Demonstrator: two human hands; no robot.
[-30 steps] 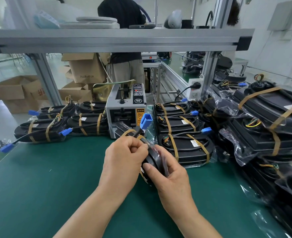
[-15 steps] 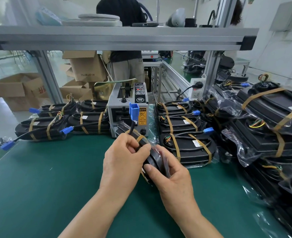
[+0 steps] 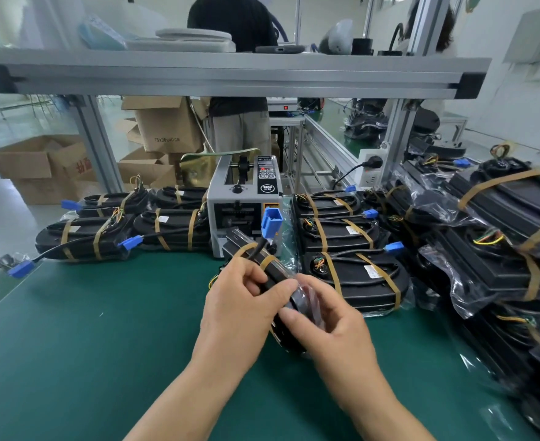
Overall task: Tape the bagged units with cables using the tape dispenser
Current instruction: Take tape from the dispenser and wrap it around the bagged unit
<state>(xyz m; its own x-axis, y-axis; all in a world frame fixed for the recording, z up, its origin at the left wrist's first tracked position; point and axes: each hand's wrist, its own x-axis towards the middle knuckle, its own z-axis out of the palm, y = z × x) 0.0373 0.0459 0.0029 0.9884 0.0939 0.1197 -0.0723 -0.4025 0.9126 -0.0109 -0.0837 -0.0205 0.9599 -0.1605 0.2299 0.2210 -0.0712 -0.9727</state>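
A black bagged unit (image 3: 281, 281) stands on edge above the green mat, between my two hands. My left hand (image 3: 240, 303) grips its left side, fingers curled over the top near a brown tape band. My right hand (image 3: 329, 323) holds its near right end, thumb on the plastic bag. The unit's cable rises to a blue connector (image 3: 270, 219), upright in front of the grey tape dispenser (image 3: 243, 202). The lower part of the unit is hidden by my hands.
Taped units lie in rows left (image 3: 103, 233) and right (image 3: 348, 249) of the dispenser. Bagged units are stacked high at the right (image 3: 501, 249). An aluminium frame rail (image 3: 230, 74) crosses overhead. Cardboard boxes (image 3: 39, 167) and a standing person (image 3: 240, 122) are behind.
The blue connector has swung from the right to the left and now stands upright again. My hands have kept their hold on the unit and turned it slightly.
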